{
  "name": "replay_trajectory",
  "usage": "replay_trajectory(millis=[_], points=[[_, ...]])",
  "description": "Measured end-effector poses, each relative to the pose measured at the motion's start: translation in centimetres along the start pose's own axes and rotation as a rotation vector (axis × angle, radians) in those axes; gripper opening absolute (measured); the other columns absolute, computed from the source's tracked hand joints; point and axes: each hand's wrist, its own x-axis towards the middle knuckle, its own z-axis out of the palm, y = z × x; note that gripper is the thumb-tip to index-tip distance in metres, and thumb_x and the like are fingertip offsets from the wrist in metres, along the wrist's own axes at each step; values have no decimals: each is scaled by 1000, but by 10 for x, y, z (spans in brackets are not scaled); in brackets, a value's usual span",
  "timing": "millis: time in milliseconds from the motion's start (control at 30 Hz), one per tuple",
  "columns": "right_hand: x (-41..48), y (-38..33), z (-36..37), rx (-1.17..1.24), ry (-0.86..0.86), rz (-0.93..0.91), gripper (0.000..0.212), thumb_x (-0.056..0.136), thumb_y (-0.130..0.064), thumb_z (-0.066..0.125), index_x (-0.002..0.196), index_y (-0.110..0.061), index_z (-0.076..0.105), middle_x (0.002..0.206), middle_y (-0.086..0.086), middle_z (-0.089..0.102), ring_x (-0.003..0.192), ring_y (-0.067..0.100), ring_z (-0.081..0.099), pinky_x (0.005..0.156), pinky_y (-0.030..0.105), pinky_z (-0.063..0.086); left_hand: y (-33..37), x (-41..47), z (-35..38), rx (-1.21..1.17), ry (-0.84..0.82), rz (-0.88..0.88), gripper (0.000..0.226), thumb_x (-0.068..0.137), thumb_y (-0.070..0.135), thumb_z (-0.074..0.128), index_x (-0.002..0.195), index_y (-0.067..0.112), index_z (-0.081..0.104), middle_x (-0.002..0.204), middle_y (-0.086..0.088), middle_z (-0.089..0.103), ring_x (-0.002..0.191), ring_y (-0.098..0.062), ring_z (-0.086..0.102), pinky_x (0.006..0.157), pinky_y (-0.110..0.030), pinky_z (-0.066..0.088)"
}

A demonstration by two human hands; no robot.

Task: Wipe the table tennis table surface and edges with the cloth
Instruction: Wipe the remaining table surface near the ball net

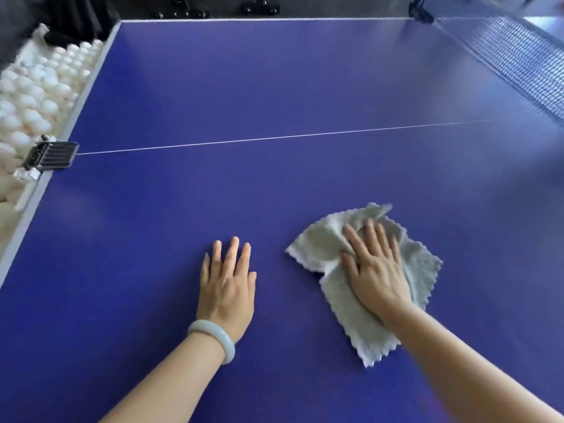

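Note:
A blue table tennis table (259, 96) fills the view, with a thin white centre line running across it. A pale grey-green cloth (345, 312) lies rumpled on the near right part of the surface. My right hand (374, 267) presses flat on the cloth with straight, spread fingers. My left hand (227, 280) rests flat on the bare blue surface to the left of the cloth, fingers straight, with a pale bangle on the wrist.
The black net (518, 61) runs along the right side, clamped at the far corner (422, 13). The table's grey left edge (70, 123) carries a black clip (52, 155). Beyond it hangs a catch net holding several white balls (33, 93).

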Motion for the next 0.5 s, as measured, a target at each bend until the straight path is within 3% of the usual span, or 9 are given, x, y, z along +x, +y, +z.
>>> replay_trajectory(millis=[67, 133, 167, 233, 300, 367, 433, 500], points=[[32, 20, -12, 60, -10, 387, 56, 105, -45, 20, 160, -35, 13, 167, 15, -6, 154, 30, -10, 124, 48, -7, 10, 6, 1, 35, -9, -6, 57, 104, 34, 31, 156, 13, 21, 164, -7, 14, 152, -33, 9, 122, -50, 11], [35, 0, -8, 65, -4, 476, 55, 106, -34, 22, 160, -29, 16, 166, 22, -6, 153, 38, -11, 123, 52, -7, 13, 25, 2, 84, -4, 8, 58, 104, 37, 22, 158, 16, 11, 166, -5, 4, 153, -27, 0, 123, -48, 4], [24, -18, 1, 40, 10, 365, 56, 105, -31, 24, 160, -27, 16, 165, 23, -4, 153, 39, -11, 122, 52, -7, 15, 38, 1, 78, 10, 3, 58, 105, 37, 19, 158, 18, 8, 166, -4, 1, 153, -24, -3, 123, -46, 2], [-16, -56, 21, 46, 37, -41, 57, 104, -32, 21, 160, -29, 13, 167, 17, 0, 154, 34, -10, 122, 49, -6, 20, 67, -1, 44, 11, -24, 58, 105, 39, 16, 158, 21, 4, 166, -1, -3, 153, -22, -6, 123, -45, -1], [-50, -58, 24, 40, -58, -438, 53, 107, -40, 17, 160, -33, 16, 168, 6, 5, 155, 25, -4, 123, 43, -3, 29, 89, -2, 19, -32, -57, 57, 105, 41, 16, 158, 24, 2, 166, 1, -4, 152, -22, -7, 123, -46, -1], [-32, -17, 8, 67, -116, -574, 54, 106, -43, 17, 158, -30, 27, 167, -1, 12, 155, 16, -1, 125, 36, -3, 38, 98, 4, 3, -60, -112, 58, 105, 43, 18, 158, 25, 0, 166, 2, -6, 152, -22, -8, 123, -47, -3], [8, 37, -9, 44, -88, -383, 53, 105, -36, 25, 156, -24, 28, 167, 0, 12, 154, 14, -5, 124, 33, -7, 43, 98, 11, 28, -38, -152, 60, 104, 45, 14, 158, 25, -3, 166, 1, -7, 152, -23, -8, 122, -49, -3], [55, 87, -22, 2, -3, 67, 55, 106, -30, 30, 159, -25, 20, 168, 4, 5, 155, 20, -6, 125, 38, -7, 46, 95, 17, 59, 8, -164, 61, 102, 45, 10, 158, 25, -2, 166, 0, -4, 153, -24, -5, 122, -50, -1]])
